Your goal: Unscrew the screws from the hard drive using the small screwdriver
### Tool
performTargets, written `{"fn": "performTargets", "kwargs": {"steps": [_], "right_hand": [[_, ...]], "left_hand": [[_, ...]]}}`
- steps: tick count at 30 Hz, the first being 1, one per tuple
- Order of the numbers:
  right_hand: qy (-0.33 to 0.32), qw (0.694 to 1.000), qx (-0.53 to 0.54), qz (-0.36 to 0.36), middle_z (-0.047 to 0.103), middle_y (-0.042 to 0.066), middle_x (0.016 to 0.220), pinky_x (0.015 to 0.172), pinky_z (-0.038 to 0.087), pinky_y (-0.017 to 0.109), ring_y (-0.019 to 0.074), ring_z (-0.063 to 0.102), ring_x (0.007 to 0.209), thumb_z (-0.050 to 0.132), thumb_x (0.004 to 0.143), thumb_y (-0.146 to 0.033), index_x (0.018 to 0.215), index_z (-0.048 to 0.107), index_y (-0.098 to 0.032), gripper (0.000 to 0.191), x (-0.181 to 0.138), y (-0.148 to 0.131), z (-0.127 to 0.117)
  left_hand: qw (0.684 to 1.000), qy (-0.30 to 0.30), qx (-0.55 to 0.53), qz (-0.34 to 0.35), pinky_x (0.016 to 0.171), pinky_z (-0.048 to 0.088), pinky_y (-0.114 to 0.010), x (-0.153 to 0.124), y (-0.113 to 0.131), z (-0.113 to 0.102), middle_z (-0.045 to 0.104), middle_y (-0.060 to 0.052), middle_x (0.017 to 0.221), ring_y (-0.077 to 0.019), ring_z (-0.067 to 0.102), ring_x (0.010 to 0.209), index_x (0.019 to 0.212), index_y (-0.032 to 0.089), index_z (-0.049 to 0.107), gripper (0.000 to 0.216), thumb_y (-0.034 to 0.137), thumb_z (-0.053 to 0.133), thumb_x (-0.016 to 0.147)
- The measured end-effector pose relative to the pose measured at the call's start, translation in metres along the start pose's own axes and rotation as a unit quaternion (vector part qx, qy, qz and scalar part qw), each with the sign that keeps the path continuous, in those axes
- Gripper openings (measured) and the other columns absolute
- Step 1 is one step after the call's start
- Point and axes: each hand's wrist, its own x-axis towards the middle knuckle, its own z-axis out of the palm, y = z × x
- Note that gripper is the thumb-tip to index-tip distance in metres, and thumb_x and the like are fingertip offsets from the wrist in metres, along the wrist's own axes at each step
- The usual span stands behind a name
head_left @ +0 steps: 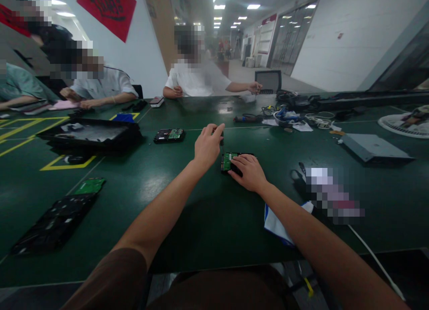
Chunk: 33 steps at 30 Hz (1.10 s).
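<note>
A hard drive (228, 161) with a green circuit board facing up lies on the green table in front of me. My right hand (247, 170) grips it from the right, fingers across its top and thumb at the near edge, hiding much of it. Just left of and above the drive is my left hand (209, 144), its fingers closed round a screwdriver (222, 139). The screwdriver stands about upright over the drive's left part; whether its tip sits in a screw is too small to tell. Another hard drive (169, 136) lies farther off to the left.
Rows of dark drives (56, 220) lie at left, below a black tray (94, 133). At right are a blurred-out phone-like item (331, 194) with a white cable, a cloth (279, 225), a grey metal case (377, 147) and tangled cables (290, 115). Several people sit across the table.
</note>
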Motion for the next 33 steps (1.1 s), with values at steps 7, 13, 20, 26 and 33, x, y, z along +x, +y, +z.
{"fn": "performTargets", "kwargs": {"steps": [7,13,20,26,33], "right_hand": [[-0.003,1.0,0.012,0.002,0.069,0.011,0.138,0.113,0.039,0.059,0.035,0.054,0.131,0.058,0.101,-0.051,0.137,0.069,-0.023,0.046,0.0,0.001,-0.001],[-0.002,1.0,0.005,-0.003,0.069,0.012,0.138,0.114,0.038,0.058,0.035,0.055,0.13,0.058,0.101,-0.051,0.135,0.07,-0.022,0.046,0.0,0.001,0.0],[-0.001,1.0,0.0,-0.004,0.069,0.01,0.138,0.115,0.038,0.058,0.0347,0.054,0.131,0.056,0.102,-0.052,0.135,0.07,-0.023,0.046,0.0,0.001,0.002],[0.002,1.0,-0.008,0.0,0.067,0.011,0.14,0.117,0.037,0.058,0.0347,0.053,0.133,0.056,0.103,-0.053,0.135,0.07,-0.023,0.046,0.0,0.0,0.001],[0.004,1.0,-0.011,0.01,0.06,0.015,0.145,0.114,0.04,0.061,0.0372,0.051,0.135,0.057,0.101,-0.055,0.135,0.07,-0.025,0.047,-0.001,0.0,-0.001]], "left_hand": [[0.998,-0.023,-0.032,-0.047,0.1,0.055,-0.044,0.0,-0.003,0.003,0.068,-0.018,0.136,-0.0324,0.069,0.121,0.142,0.02,0.048,0.047,0.027,0.066,0.099],[0.991,-0.003,-0.097,-0.093,0.084,0.057,-0.038,-0.002,0.006,0.001,0.075,-0.012,0.111,-0.027,0.075,0.097,0.123,0.021,0.047,0.046,0.046,0.073,0.094],[0.99,-0.015,-0.14,-0.016,0.094,0.055,-0.038,-0.001,0.007,-0.001,0.073,-0.009,0.115,-0.0223,0.07,0.105,0.126,0.023,0.058,0.027,0.031,0.061,0.101],[0.999,0.011,-0.039,0.002,0.103,0.053,-0.04,0.001,0.006,-0.005,0.067,-0.011,0.129,-0.0256,0.063,0.12,0.138,0.025,0.063,0.038,0.021,0.058,0.101],[0.998,-0.028,-0.052,-0.033,0.104,0.053,-0.044,0.0,0.004,-0.003,0.067,-0.017,0.139,-0.0307,0.066,0.125,0.142,0.02,0.051,0.044,0.027,0.062,0.1]]}}
